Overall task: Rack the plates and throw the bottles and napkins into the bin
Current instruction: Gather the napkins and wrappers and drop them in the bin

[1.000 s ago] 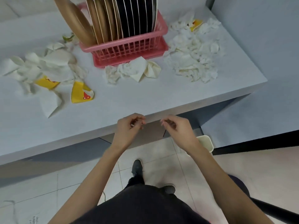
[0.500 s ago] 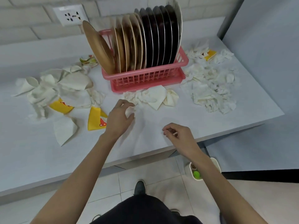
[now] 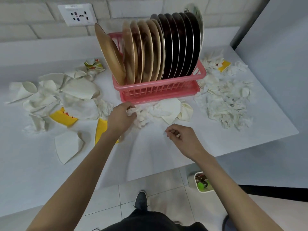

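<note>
About a dozen plates (image 3: 160, 47) stand in the rack (image 3: 158, 90), so the step now is napkins. The left hand (image 3: 120, 118) has its grip closed on a crumpled napkin (image 3: 140, 117), on the worktop (image 3: 150, 155) just before the rack. The right hand (image 3: 182, 138) is curled; if it holds something, one cannot tell. There are three napkin heaps (image 3: 225, 100) and one bin (image 3: 191, 180) on the floor. The next move is probably to carry the napkin there.

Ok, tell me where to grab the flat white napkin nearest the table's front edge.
Pinch the flat white napkin at its right edge, from above right: that edge curls up off the table; the rest lies flat. The left hand, gripping crumpled tissue, is nearest.
</note>
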Tool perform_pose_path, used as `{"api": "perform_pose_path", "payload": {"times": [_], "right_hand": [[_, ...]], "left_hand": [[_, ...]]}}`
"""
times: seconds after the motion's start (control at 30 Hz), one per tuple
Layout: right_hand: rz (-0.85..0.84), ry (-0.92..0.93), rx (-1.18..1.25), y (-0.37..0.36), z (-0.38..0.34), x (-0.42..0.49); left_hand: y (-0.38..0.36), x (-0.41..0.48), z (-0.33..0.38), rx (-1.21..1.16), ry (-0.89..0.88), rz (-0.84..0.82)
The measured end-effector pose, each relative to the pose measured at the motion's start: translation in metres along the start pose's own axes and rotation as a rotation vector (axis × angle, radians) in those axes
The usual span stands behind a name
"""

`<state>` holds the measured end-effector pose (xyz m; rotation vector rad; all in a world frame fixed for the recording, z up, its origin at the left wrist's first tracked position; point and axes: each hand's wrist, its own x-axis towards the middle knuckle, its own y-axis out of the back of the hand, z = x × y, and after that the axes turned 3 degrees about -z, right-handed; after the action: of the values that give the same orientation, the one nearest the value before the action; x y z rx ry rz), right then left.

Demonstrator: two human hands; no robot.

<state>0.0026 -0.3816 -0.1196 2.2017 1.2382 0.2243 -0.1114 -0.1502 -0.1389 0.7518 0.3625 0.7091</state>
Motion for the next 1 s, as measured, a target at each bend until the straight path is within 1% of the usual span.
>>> {"api": "perform_pose_path", "payload": {"times": [0.1, 0.2, 0.3, 0.47, 0.53, 0.67, 0.73, 0.8, 0.93, 1.0], "right_hand": [[-0.001, 0.020, -0.026, 0.002, -0.009, 0.016], [0.013, 0.058, -0.096, 0.001, -0.017, 0.033], [0.022, 0.106, -0.273, -0.003, -0.022, 0.050], [0.007, 0.155, -0.628, -0.020, -0.032, 0.082], [-0.036, 0.167, -0.752, -0.028, -0.035, 0.095], [-0.135, 0.200, -0.885, -0.038, -0.033, 0.114], [-0.143, 0.242, -0.875, -0.039, -0.030, 0.116], [-0.135, 0.275, -0.806, -0.037, -0.029, 0.116], [0.006, 0.329, -0.510, -0.026, -0.031, 0.106], [0.045, 0.317, -0.371, -0.021, -0.036, 0.096]], "left_hand": [[0.011, -0.013, -0.001, -0.156, -0.035, 0.042], [0.023, -0.028, 0.001, -0.289, -0.003, 0.056], [0.033, -0.038, 0.000, -0.353, 0.043, 0.053], [0.042, -0.055, 0.004, -0.412, 0.064, 0.046], [0.044, -0.063, 0.006, -0.449, 0.060, 0.055], [0.045, -0.073, 0.009, -0.541, 0.043, 0.028], [0.044, -0.077, 0.009, -0.589, 0.047, 0.021], [0.044, -0.078, 0.009, -0.637, 0.081, 0.017], [0.046, -0.077, 0.007, -0.704, 0.075, 0.011], [0.045, -0.075, 0.007, -0.733, 0.095, 0.017]]}}
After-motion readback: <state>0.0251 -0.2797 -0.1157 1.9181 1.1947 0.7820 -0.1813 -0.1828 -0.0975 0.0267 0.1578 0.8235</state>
